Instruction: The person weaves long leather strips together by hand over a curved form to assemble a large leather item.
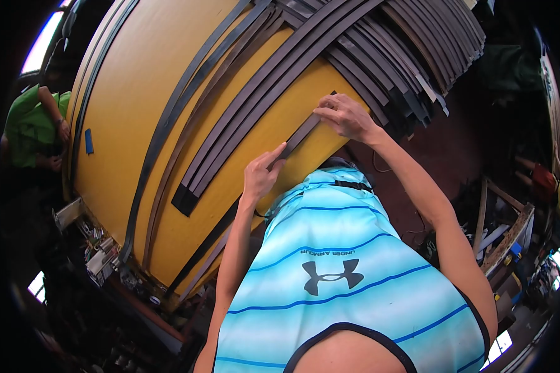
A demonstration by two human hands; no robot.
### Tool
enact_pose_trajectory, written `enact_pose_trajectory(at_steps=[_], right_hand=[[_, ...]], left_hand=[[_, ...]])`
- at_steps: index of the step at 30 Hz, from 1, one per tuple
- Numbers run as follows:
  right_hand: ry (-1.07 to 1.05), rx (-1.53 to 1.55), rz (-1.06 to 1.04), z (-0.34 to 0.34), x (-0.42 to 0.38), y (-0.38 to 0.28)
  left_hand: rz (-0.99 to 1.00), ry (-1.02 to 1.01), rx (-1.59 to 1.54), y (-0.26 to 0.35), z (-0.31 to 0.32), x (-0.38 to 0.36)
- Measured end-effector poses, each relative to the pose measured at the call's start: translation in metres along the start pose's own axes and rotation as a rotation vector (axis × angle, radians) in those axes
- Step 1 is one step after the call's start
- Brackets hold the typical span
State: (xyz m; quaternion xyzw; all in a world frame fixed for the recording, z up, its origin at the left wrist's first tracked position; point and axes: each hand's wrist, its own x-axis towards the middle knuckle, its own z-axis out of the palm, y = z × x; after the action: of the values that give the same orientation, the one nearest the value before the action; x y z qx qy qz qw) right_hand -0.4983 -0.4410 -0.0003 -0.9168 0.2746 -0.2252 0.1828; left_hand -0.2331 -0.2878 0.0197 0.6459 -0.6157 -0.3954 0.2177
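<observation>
A narrow dark strip (pixel 303 132), leather-like in look, runs along the near edge of the yellow table (pixel 124 118). My left hand (pixel 262 174) closes around it lower down, index finger along the top and thumb at the near side. Toward the strip's upper end, my right hand (pixel 345 119) pinches it between thumb and fingers. Just beyond my hands lie several parallel brown strips (pixel 255 105) with black ends. Below my left hand, a black length of strip (pixel 208 239) slants toward the table's lower edge.
A thick stack of strips (pixel 429 37) overhangs the table's far right side. More long strips (pixel 186 93) curve across the table. A blue piece (pixel 89 141) lies at the left, near a person in a green shirt (pixel 34 124). Metal clamp-like hardware (pixel 102 258) sits by the lower left edge.
</observation>
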Motion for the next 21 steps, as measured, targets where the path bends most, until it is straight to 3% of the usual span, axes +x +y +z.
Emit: enact_pose_trajectory(at_steps=[21], right_hand=[[-0.027, -0.001, 0.041, 0.0001, 0.0003, -0.0071]], left_hand=[[-0.036, 0.001, -0.007, 0.0005, 0.0004, 0.0029]])
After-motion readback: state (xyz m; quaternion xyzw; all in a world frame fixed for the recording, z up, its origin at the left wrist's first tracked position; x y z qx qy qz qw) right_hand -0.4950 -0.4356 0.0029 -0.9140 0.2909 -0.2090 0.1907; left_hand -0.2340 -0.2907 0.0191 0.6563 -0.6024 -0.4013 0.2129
